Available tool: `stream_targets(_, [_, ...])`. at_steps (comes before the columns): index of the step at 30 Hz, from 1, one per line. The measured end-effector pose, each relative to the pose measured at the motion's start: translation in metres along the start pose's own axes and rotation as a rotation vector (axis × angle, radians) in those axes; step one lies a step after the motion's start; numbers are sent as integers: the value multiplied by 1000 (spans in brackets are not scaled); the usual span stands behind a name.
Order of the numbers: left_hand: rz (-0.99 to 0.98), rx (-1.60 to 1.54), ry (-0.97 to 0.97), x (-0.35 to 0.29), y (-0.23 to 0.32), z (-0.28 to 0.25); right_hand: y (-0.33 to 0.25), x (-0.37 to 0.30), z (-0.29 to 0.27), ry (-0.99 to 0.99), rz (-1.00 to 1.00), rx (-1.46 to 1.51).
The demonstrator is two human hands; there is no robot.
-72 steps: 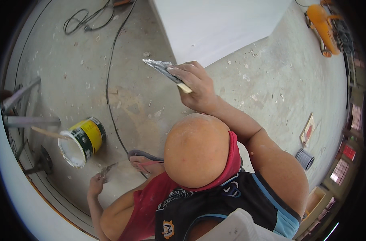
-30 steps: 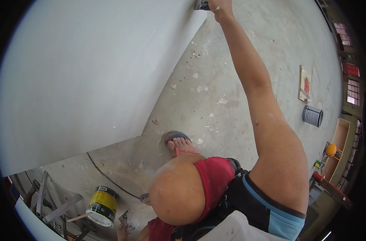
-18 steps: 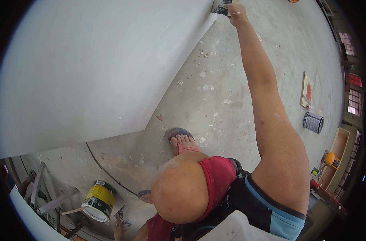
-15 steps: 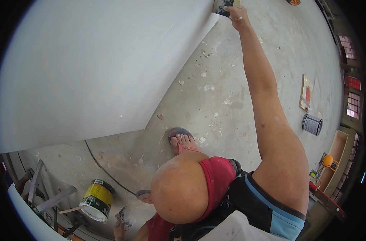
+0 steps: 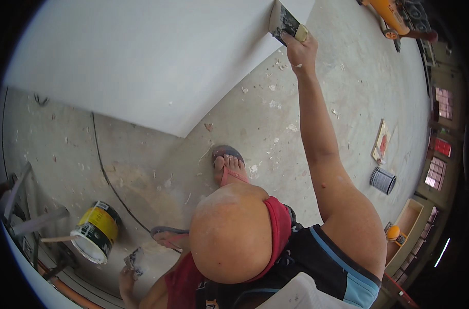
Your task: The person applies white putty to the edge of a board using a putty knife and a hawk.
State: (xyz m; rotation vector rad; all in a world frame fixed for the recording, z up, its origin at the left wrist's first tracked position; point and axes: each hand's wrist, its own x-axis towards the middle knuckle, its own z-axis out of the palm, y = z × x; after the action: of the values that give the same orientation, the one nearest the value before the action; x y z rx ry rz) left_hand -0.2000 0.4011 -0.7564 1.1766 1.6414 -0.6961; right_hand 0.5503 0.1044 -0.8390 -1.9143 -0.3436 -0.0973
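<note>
My right arm reaches far out, and my right hand [image 5: 302, 50] is closed round the pale handle of a wide putty knife [image 5: 284, 24]. Its smeared dark blade lies against the edge of a large white panel [image 5: 136, 62], near the top of the view. Low at the left, my left hand [image 5: 126, 280] grips a second flat putty knife [image 5: 134, 261], whose blade carries whitish smears. That hand is partly cut by the lower edge, beside my bent knee. Left of it stands a black and yellow bucket [image 5: 97, 232] with a stick [image 5: 59, 239] across its rim.
A black cable [image 5: 104, 167] crosses the floor toward my sandalled foot [image 5: 165, 237]. Metal frame legs [image 5: 39, 221] stand at the left. To the right lie a dark can [image 5: 382, 180] and a smeared board [image 5: 380, 143]. An orange wheeled machine [image 5: 391, 20] is far right. Scraps dot the floor.
My right hand has come nearer along the panel's edge with its putty knife. The view has shifted, bringing more of the orange machine in. My left hand still grips its putty knife.
</note>
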Motion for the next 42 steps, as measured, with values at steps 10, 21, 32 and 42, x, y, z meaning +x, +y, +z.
stream_targets(10, [146, 142, 48, 16, -42, -8, -71, -109, 68, -33, -144, -135])
stream_targets(21, [189, 47, -5, 23, -54, -1, -99, -225, 138, -122, -525, -82])
stream_targets(32, [161, 257, 34, 30, -41, -13, -84, -210, 82, -251, -471, -68])
stream_targets(42, [-4, 135, -11, 11, 4, -8, 86, 20, -83, 444, 196, -503])
